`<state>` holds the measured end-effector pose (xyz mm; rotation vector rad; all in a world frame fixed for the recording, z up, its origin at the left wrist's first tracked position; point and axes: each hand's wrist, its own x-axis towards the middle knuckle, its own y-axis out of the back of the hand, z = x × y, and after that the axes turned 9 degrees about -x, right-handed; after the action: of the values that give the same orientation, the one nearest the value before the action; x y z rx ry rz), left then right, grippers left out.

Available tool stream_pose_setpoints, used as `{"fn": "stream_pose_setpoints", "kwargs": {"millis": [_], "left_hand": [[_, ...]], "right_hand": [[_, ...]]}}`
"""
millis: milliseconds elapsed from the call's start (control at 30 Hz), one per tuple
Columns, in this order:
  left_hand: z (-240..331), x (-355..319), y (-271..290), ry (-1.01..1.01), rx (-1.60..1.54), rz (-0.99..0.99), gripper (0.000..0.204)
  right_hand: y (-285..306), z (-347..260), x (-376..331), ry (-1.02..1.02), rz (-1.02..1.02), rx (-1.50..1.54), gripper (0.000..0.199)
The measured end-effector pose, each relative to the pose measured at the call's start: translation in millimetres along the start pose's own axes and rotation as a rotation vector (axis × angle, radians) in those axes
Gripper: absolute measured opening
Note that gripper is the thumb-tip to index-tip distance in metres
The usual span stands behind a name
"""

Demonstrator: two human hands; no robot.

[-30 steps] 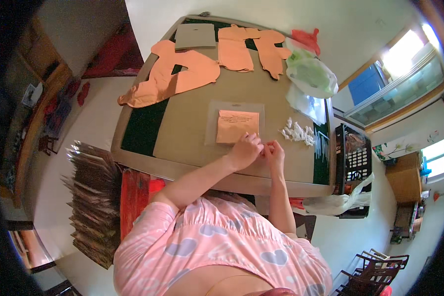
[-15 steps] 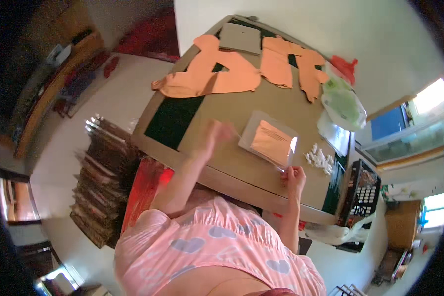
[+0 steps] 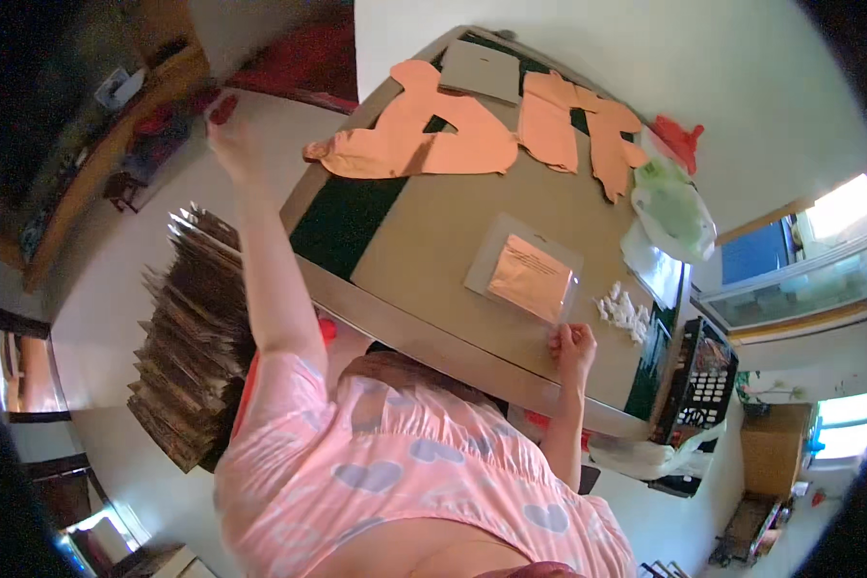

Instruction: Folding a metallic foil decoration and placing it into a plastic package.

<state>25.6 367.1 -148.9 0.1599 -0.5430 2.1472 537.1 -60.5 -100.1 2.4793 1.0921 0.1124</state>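
Note:
My left hand [image 3: 227, 138] is stretched far out to the left, over the floor and away from the table; its fingers are blurred. My right hand [image 3: 572, 343] rests on the brown table [image 3: 424, 231] with its fingers curled. It touches the near corner of a clear sleeve [image 3: 524, 277] that holds an orange sheet. A small heap of white scraps [image 3: 624, 312] lies just right of that hand.
Large orange paper cut-outs [image 3: 433, 140] and a grey card [image 3: 480, 71] lie at the table's far end. A green plastic bag [image 3: 674, 204] and a black basket [image 3: 700, 383] are at the right. A stack of brown sheets [image 3: 195, 337] stands on the floor at left.
My left hand left the sleeve and swung out to the left, off the table. My right hand stayed by the sleeve's corner. The view turned left.

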Motion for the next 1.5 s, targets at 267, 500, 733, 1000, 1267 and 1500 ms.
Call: {"fn": "stream_pose_setpoints", "kwargs": {"millis": [267,500,733,1000,1267,1500], "left_hand": [[56.1,86.4,12.0,-0.145,1.176,-0.465,0.035],[147.0,82.2,-34.0,0.159,0.888,-0.624,0.041],[162.9,148.8,-13.3,0.365,1.142,-0.725,0.047],[198.7,92.0,-34.5,-0.417,1.398,-0.538,0.036],[230.4,-197.4,-97.0,-0.015,0.665,-1.138,0.035],[310.2,-83.6,-90.8,0.029,0.304,-0.691,0.040]], "right_hand": [[-0.6,-8.9,-6.4,-0.006,-0.019,-0.076,0.008],[7.0,-15.3,-11.1,-0.042,-0.106,0.167,0.015],[3.5,-9.6,-8.9,0.098,-0.140,0.038,0.019],[16.1,-1.3,-13.8,0.172,-0.217,-0.050,0.049],[23.1,-32.2,-37.3,0.391,-0.268,-0.288,0.047],[24.3,-27.4,-41.5,0.351,-0.193,-0.360,0.042]]}}
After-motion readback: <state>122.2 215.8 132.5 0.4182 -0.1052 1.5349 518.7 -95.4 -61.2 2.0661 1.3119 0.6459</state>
